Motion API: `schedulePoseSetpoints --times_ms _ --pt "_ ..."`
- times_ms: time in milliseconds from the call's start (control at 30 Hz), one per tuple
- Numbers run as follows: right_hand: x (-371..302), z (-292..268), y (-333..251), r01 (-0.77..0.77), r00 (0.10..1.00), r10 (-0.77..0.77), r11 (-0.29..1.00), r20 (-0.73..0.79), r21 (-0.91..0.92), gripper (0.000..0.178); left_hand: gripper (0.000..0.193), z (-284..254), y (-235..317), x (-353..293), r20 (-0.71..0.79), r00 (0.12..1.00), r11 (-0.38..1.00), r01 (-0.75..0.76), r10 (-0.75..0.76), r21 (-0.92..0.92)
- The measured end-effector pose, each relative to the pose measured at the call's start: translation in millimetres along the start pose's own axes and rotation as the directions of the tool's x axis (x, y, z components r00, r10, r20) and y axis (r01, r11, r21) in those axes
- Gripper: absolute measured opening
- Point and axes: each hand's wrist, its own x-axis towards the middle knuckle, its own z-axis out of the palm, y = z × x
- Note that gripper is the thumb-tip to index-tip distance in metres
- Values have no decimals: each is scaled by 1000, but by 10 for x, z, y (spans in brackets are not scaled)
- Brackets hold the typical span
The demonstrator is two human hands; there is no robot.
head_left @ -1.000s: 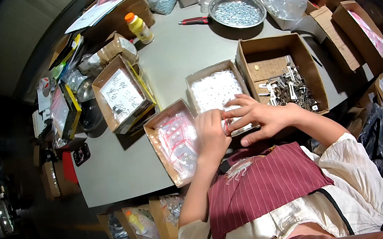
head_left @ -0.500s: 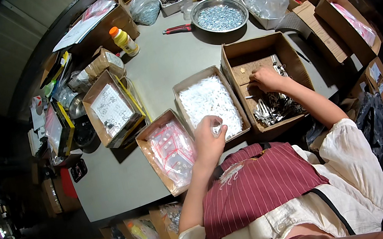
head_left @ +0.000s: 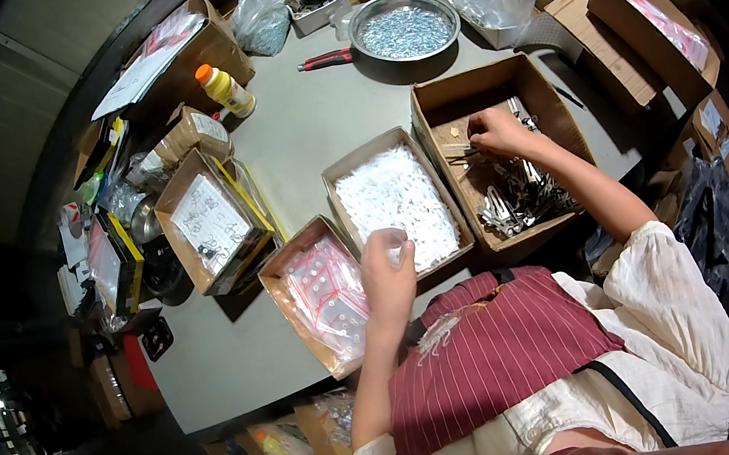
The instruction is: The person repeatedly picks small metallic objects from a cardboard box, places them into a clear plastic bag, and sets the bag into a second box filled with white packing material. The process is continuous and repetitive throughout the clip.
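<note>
- Lit grey table (head_left: 299, 123).
- Middle box (head_left: 364, 152): small white pieces (head_left: 393, 198); clip box (head_left: 469, 92): metal clips (head_left: 516, 210).
- Right hand (head_left: 503, 135): inside clip box, fingers narrowly bunched; hold unclear.
- Left hand (head_left: 387, 277): by middle box, fingers curled; contents unclear.

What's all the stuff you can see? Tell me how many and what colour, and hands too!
Small pieces: many, white, in the middle box
Metal clips: many, silvery and dark, in the right-hand box
Plastic bags: several, clear with red edges, in the left-hand box
Pan: one, silvery, red-and-black handle, far side, holding shiny bits
Bottle: one, yellow, orange cap, left of pan
Paper: one, white, in a box on the left
Table: one, grey, underneath
Other boxes and bags: too crowded to count, mostly brown or clear, around the edges
Apron: one, striped burgundy, on the person
Left hand: one, bare, at the middle box
Right hand: one, bare, over the right-hand box
</note>
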Motion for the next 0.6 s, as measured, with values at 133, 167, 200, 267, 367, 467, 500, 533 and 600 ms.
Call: schedulePoseSetpoints --times_ms 133,167,200,267,367,467,500,533,600 --pt "0 25 66 -126 973 69 959 219 254 17 19 -7 -71 -15 20 1000 1000 10 -10 -5" --pt "-28 38 41 -100 979 50 963 199 251 16 19 -7 -87 -28 27 1000 1000 10 -10 -5" --pt "-57 25 26 -58 982 21 980 188 192 15 19 -4 -100 -41 33 999 1000 10 -10 -6" --pt "-90 6 -5 27 985 -38 997 170 67 13 19 -1 -108 -54 34 999 1000 7 -6 -9" --pt "-150 52 125 90 987 -98 994 124 65 15 19 7 -107 -66 11 1000 1000 -3 3 -15" --pt "-304 109 71 -32 994 24 997 108 74 19 17 10 -95 -76 -27 1000 999 -17 16 -29" --pt "-307 218 157 173 985 -174 979 4 -109 22 16 17 -85 -76 -40 999 999 -26 24 -45" --pt "-345 226 75 152 988 -140 960 68 -235 25 15 30 -69 -71 -51 998 997 -38 34 -64" --pt "-401 317 54 261 965 -238 866 108 -427 28 15 53 -41 -74 -42 998 997 -42 39 -71"
